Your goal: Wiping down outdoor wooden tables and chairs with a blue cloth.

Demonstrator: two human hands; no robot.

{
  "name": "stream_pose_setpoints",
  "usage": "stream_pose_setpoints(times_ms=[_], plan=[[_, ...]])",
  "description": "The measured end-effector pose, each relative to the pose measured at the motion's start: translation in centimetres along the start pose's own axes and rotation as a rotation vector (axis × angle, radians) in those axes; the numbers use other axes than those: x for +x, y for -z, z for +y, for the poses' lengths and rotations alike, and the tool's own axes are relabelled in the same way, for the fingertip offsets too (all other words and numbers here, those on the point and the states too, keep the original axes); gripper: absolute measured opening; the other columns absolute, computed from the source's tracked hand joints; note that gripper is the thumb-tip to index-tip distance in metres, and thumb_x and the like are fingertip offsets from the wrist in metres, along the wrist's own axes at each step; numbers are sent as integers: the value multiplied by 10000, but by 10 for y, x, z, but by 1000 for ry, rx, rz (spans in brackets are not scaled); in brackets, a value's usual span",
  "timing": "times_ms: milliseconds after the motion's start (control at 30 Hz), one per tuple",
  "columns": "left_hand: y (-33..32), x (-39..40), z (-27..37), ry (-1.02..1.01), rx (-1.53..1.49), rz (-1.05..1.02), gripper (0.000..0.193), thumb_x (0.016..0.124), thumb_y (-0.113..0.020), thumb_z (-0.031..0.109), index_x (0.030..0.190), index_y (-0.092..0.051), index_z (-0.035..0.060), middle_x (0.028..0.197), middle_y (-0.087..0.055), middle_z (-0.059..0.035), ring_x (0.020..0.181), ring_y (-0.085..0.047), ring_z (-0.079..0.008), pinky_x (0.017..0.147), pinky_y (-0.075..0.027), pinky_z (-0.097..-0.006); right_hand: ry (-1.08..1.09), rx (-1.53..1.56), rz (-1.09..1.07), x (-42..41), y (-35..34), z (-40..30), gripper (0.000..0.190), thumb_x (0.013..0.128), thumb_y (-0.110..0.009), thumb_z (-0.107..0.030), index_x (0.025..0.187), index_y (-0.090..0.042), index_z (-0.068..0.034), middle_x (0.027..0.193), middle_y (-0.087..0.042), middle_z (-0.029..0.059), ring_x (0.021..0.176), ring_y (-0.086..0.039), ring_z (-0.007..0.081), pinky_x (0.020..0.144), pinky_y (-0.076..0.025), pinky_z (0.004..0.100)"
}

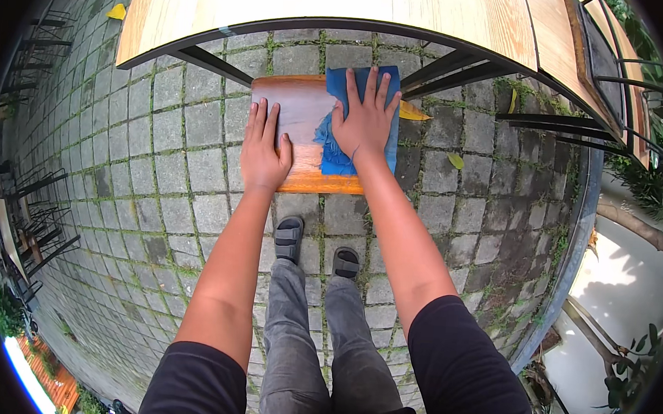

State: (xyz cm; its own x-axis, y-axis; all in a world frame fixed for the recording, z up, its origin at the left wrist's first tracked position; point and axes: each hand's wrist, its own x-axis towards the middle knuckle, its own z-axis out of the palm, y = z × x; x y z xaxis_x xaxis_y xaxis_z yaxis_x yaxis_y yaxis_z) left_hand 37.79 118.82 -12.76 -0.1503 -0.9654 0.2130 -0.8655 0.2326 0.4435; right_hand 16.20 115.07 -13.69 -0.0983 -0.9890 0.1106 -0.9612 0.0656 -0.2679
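Observation:
A brown wooden stool seat (306, 111) with a glossy surface lies before me, its legs hidden beneath it. On its right part a blue cloth (387, 145) is spread, with a frayed left edge. My right hand (365, 121) presses flat on the cloth, fingers apart and pointing away from me. At the seat's left edge rests my left hand (265, 149), palm down on the bare wood, with no cloth under it.
A light wooden table (332, 2) with a black metal frame stands just beyond the seat. More tables and stools are at the far left. Mossy paving (194, 119), with fallen yellow leaves, surrounds my feet. A raised kerb (578, 222) runs along the right.

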Motion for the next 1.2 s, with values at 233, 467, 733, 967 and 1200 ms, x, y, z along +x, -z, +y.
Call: stream_pose_setpoints(times_ms=[233, 467, 733, 967, 1200], plan=[[6, 1, 0, 17, 15, -3, 599, 976, -564, 153, 1566, -507, 64, 1686, -400, -192, 1570, -351, -411, 1260, -351, -492, -57, 36, -126, -136, 31, -21, 682, 1024, -528, -322, 1683, -376, -235, 1773, -177, 218, 1633, -93, 486, 1278, -53, 687], [4, 1, -4, -12, -32, 17, 585, 975, -556, 130, 1548, -513, 25, 1671, -406, -229, 1556, -359, -444, 1254, -348, -522, -63, 25, -193, -129, 26, -34, 660, 1066, -491, -341, 1701, -329, -256, 1782, -109, 230, 1635, -37, 498, 1259, -7, 720], [2, 1, -3, 23, -18, -30, 588, 983, -545, 142, 1561, -502, 39, 1685, -386, -222, 1571, -338, -428, 1267, -329, -510, -37, -115, -46, 48, -15, -43, 592, 1093, -416, -402, 1676, -366, -315, 1764, -235, 180, 1629, -120, 476, 1271, -30, 716], [-2, 0, 0, 29, -29, -44, 579, 1000, -516, 141, 1567, -489, 27, 1695, -369, -218, 1584, -314, -418, 1273, -308, -516, -45, -93, 50, 41, -22, -40, 576, 1095, -417, -410, 1663, -400, -314, 1761, -248, 172, 1624, -151, 471, 1273, -41, 714], [5, -3, -12, 29, 14, -59, 551, 1020, -488, 106, 1566, -492, 29, 1694, -371, -210, 1581, -318, -415, 1274, -307, -529, -41, 42, -102, -106, 7, -80, 596, 1070, -510, -312, 1659, -424, -284, 1769, -182, 224, 1623, -100, 511, 1247, -31, 742]])
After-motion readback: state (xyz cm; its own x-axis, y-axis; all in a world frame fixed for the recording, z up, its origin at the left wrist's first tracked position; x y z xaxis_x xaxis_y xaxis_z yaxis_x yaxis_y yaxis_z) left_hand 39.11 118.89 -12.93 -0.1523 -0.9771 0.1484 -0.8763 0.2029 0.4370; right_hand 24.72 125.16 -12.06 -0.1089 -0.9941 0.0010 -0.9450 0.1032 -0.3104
